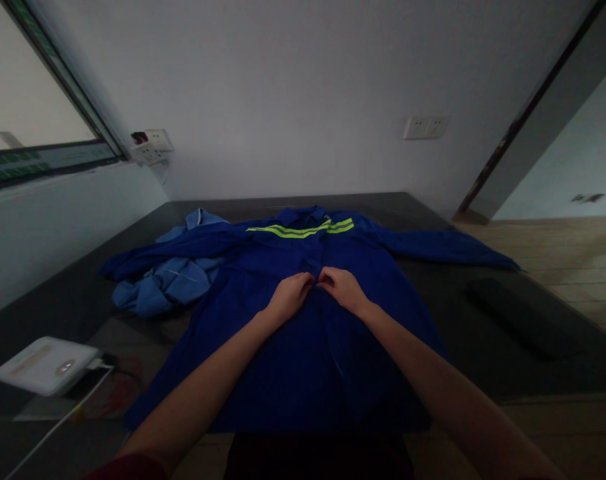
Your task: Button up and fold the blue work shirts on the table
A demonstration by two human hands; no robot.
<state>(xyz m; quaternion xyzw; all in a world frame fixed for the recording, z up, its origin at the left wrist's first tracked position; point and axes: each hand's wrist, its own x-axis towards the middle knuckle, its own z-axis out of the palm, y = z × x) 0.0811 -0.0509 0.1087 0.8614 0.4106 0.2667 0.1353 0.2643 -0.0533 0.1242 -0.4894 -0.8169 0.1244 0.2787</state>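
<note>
A dark blue work jacket [293, 360] with a yellow-green reflective stripe [303, 231] lies spread flat on a dark table [483, 333], collar away from me, sleeves out to both sides. My left hand [290, 297] and my right hand [340, 288] meet at the jacket's front opening near the chest. Both hands are closed in a pinch on the fabric edges there, fingertips almost touching each other.
A lighter blue garment [167, 283] is bunched at the jacket's left sleeve. A white flat device [45, 365] with a white cable lies at the near left. A dark flat object [520, 313] rests at the right. Wall sockets [426, 127] and a doorway are behind.
</note>
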